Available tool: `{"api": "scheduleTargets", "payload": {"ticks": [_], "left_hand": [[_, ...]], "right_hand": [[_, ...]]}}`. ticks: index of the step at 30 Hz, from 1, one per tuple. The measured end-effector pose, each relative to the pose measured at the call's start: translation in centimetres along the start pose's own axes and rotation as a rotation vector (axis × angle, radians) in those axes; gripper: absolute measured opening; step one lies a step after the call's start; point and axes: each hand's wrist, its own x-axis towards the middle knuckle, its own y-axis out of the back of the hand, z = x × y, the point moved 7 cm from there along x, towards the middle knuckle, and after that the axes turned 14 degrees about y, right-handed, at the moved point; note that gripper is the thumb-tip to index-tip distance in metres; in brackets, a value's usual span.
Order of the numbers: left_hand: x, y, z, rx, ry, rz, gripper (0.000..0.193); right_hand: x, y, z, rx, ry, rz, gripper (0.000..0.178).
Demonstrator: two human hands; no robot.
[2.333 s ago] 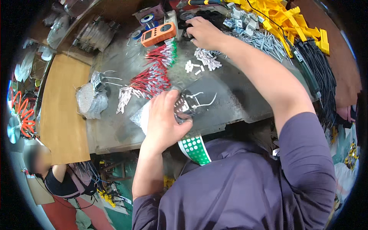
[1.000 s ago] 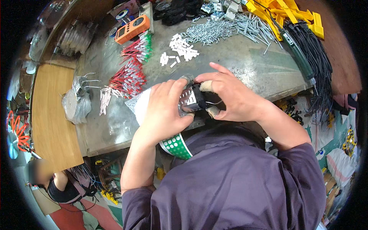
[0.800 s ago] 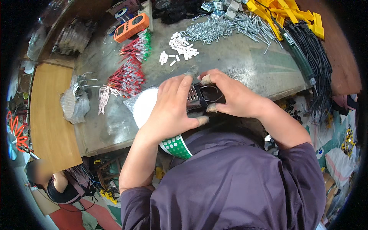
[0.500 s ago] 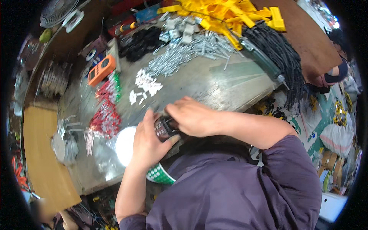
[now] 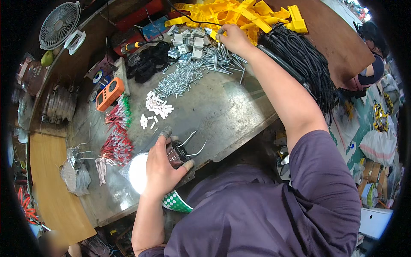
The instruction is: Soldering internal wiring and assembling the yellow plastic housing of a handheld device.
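Note:
My left hand is wrapped round a small dark housing with slots at the near edge of the worktable. Two thin, pale, bent wires or prongs stick out of the housing to the right. My right hand reaches to the far side, its fingers bent and pressed together beside the yellow plastic parts and the metal brackets. Whatever its fingertips hold is hidden. Below that hand lie long screws, with a heap of shorter screws to their left.
White sleeves, red and green leaded parts and an orange meter lie left of centre. Black cables spread at the right. A bright lamp glows beside my left wrist. A co-worker's arm shows far right.
My right hand has left the dark housing and moved up and away to the yellow parts and brackets. The two bent prongs now show. My left hand still grips the housing.

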Motion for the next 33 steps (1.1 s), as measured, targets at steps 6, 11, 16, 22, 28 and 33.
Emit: {"api": "scheduleTargets", "payload": {"ticks": [6,11,16,22,28,33], "left_hand": [[-0.9,1.8,-1.3,-0.007,-0.080,0.182,0.096],[0.8,1.0,3.3,-1.285,0.036,-0.177,0.095],[0.9,2.1,0.6,-1.445,0.127,0.049,0.047],[-0.4,1.4,-0.2,-1.395,0.160,-0.011,0.052],[-1.2,0.8,-0.8,-1.401,0.209,-0.080,0.043],[-2.1,0.7,-1.1,-1.196,0.206,-0.063,0.037]], "right_hand": [[-4.3,3.3,-6.2,0.502,0.040,0.256,0.020],[-13.1,5.6,-23.1,0.530,0.821,0.089,0.019],[-13.2,5.0,-20.4,0.151,0.735,-0.095,0.026],[-10.0,1.7,-7.6,-0.306,0.519,-0.449,0.034],[-8.4,0.5,-6.3,-0.320,0.335,-0.527,0.045],[-8.2,3.4,-9.8,0.047,0.199,-0.499,0.054]]}}
